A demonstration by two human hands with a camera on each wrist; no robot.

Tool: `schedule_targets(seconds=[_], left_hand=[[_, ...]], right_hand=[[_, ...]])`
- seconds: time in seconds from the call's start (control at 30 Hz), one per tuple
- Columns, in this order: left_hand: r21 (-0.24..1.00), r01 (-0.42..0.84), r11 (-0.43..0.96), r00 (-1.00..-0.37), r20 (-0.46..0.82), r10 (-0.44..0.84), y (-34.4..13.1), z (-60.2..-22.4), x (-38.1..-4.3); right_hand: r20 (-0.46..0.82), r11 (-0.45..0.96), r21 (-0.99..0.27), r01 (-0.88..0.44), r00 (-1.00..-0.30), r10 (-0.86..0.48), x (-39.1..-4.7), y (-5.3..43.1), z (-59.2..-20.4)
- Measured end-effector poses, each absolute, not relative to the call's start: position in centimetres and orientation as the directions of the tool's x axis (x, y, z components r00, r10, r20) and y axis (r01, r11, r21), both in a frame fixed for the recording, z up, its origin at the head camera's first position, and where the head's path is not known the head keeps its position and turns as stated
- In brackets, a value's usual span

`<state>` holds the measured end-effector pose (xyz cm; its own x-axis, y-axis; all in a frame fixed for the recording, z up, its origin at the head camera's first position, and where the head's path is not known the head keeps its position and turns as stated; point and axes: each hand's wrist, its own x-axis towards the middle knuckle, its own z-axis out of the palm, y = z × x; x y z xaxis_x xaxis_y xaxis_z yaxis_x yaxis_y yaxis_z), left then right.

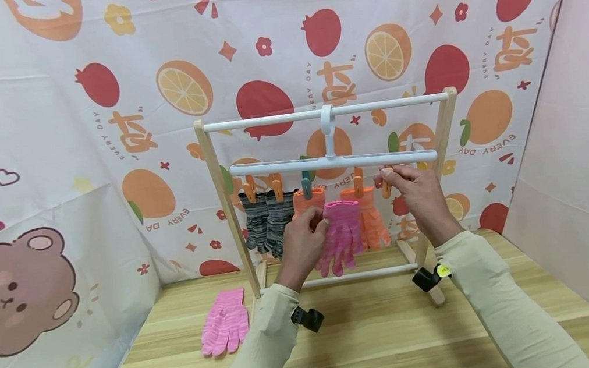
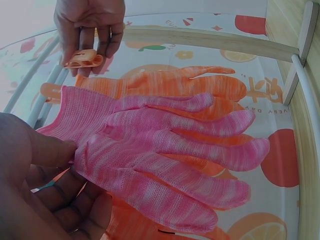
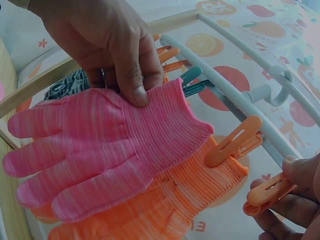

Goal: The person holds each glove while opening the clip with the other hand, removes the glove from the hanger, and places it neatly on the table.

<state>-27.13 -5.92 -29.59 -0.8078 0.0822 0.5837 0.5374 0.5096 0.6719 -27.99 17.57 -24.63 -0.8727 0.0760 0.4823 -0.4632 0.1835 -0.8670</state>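
My left hand (image 1: 305, 240) pinches a pink knit glove (image 1: 342, 235) near its cuff, thumb on top; in the left wrist view its fingers spread away from the hand. At the right end of the white hanger (image 1: 282, 166), my right hand (image 1: 422, 196) holds an orange clothespin (image 3: 270, 192) between thumb and fingers. Behind the pink glove hang two orange gloves, one (image 1: 374, 224) under an orange clothespin (image 1: 358, 182), the other (image 1: 308, 199) under a teal clothespin (image 1: 306, 184). Two grey-black gloves (image 1: 257, 222) hang from orange clothespins (image 1: 276, 187) at the hanger's left.
The hanger hooks over the top bar (image 1: 268, 120) of a wooden rack (image 1: 229, 213) on a wood-grain table (image 1: 371, 341). A second pink glove (image 1: 225, 321) lies on the table left of the rack. A fruit-printed cloth (image 1: 272, 45) covers the wall behind.
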Motion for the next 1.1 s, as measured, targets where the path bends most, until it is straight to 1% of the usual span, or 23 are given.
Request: schedule_targets(seconds=[1.1], left_hand=[[0.705, 0.485, 0.517, -0.839, 0.542, 0.048, -7.2, -29.5, -27.0]], right_hand=[[0.483, 0.175, -0.867, -0.466, -0.873, 0.069, -27.9, 17.6, -24.5]])
